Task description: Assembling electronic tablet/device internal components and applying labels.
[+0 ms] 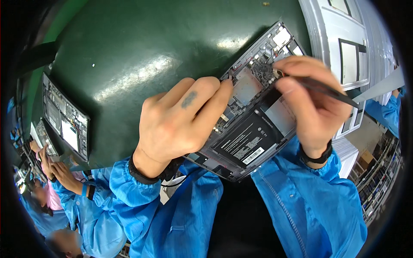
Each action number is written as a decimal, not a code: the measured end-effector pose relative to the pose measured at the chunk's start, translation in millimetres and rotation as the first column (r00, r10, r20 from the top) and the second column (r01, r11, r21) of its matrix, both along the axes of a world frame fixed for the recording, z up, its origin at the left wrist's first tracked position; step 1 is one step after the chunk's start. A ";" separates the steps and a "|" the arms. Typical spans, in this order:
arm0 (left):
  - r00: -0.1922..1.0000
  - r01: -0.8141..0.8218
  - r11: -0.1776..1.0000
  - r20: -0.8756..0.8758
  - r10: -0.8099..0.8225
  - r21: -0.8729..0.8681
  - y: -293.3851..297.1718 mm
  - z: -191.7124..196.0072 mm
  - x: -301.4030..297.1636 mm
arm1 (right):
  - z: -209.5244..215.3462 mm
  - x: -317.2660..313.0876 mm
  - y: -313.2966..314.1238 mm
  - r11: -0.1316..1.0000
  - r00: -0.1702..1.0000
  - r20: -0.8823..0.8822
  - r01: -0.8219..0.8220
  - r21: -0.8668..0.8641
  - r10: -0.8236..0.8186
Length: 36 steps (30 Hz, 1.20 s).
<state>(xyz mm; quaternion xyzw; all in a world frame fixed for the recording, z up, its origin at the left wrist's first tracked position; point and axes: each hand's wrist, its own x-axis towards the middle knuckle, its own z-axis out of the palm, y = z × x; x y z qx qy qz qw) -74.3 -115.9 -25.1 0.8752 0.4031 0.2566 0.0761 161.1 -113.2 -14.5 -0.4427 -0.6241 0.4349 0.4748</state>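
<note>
An opened laptop base (241,124) lies tilted before me, its circuit board and insides bare. A black battery (245,139) fills part of its near side. My left hand (183,120) is closed over the board's left part, fingertips together near the far edge; what they hold, if anything, is hidden. In my right hand (312,101) is a pair of black tweezers (333,91), gripped between thumb and fingers. Their tips are at the board's right part, near small wires (279,73), mostly hidden by my fingers.
The laptop base rests on a green table (129,43). Another opened laptop base (64,118) stands at the far left, near a co-worker's hands (64,174). White plastic trays or frames (340,51) are stacked on the right. Shelving (378,172) stands beyond.
</note>
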 end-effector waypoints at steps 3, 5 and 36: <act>0.999 -0.021 1.000 0.029 0.020 0.021 -2.3 5.3 -0.7 | 7.0 6.3 33.5 0.958 0.963 0.207 0.116 0.263 -0.173; 0.968 -0.242 0.946 0.011 0.250 -0.217 -16.6 18.3 7.8 | -1.6 5.9 56.0 0.965 0.910 0.340 0.179 0.194 -0.237; 0.900 -0.341 0.874 0.148 0.410 -0.347 -35.1 9.5 -0.2 | -9.7 14.7 28.7 0.981 0.972 0.154 0.188 -0.051 -0.178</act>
